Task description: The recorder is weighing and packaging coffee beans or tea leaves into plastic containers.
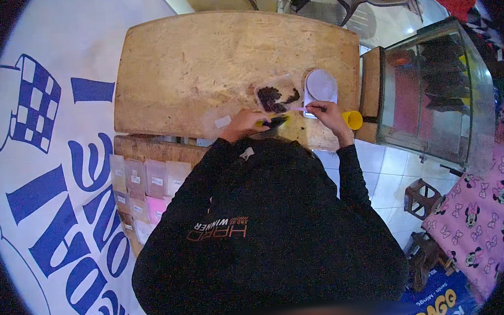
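Note:
Near the front edge of a wooden table [228, 55], my left hand [246, 124] is closed around a small dark and yellow object [273, 122], perhaps a packet; its exact kind is unclear. Between the fingertips of my right hand [325, 112] is one end of a thin pinkish-white strip or small tool [296, 109]. Just beyond my hands, a clear shallow plastic tray [288, 83] contains dark brown clumps [270, 96]. A white scale with a round plate [321, 85] stands beyond my right hand, which overlaps its near edge.
A yellow cup [353, 120] stands at the table's right edge, near my right wrist. A white paper piece [222, 122] lies left of my left hand. Labelled packets [154, 180] are at the lower left. A glass cabinet [425, 95] stands right, a plastic stool [422, 199] below it.

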`<state>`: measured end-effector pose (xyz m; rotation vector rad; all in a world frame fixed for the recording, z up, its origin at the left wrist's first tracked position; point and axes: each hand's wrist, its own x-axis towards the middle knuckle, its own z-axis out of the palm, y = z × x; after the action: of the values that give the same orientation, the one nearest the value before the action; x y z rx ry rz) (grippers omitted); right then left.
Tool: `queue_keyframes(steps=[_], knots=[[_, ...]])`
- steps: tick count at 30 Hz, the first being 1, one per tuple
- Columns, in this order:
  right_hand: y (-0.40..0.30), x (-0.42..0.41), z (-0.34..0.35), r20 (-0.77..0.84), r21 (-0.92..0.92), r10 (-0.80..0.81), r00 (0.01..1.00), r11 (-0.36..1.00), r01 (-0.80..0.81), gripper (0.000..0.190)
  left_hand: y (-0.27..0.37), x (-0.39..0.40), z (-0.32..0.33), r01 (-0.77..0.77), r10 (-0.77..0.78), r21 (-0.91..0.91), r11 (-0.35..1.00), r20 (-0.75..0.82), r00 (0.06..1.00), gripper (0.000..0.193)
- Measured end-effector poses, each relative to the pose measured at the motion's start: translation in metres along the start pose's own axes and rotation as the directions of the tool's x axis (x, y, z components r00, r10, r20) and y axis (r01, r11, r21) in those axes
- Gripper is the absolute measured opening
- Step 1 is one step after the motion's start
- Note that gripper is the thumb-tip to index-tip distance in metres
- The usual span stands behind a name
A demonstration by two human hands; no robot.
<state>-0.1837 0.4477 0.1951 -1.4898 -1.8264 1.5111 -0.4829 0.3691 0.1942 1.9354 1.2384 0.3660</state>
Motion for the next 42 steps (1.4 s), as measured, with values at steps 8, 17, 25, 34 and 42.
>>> queue_keyframes(steps=[8,17,25,34,42], knots=[[-0.018,-0.023,0.009,0.041,-0.046,-0.042,0.998,0.998,0.044,0.022,0.003,-0.008,0.005,0.089,-0.090,-0.043,0.995,-0.026,0.996,0.076],[-0.056,-0.036,0.015,0.035,-0.336,-0.446,0.894,0.837,0.431,0.013,0.009,-0.010,0.004,0.014,-0.016,-0.028,1.000,-0.067,0.998,0.068],[-0.047,-0.030,0.001,-0.062,-0.281,-0.440,0.896,0.869,0.407,0.014,0.003,-0.004,0.009,0.100,-0.101,-0.026,0.995,-0.011,0.995,0.046],[-0.002,-0.006,0.001,-0.277,-0.390,-0.327,0.903,0.898,0.205,0.015,0.002,0.026,-0.003,0.236,-0.290,-0.273,0.932,-0.179,0.940,0.035],[0.048,0.041,0.045,-0.264,-0.494,-0.321,0.910,0.855,0.158,0.018,-0.072,0.069,0.038,0.662,-0.659,-0.007,0.750,-0.095,0.746,0.061]])
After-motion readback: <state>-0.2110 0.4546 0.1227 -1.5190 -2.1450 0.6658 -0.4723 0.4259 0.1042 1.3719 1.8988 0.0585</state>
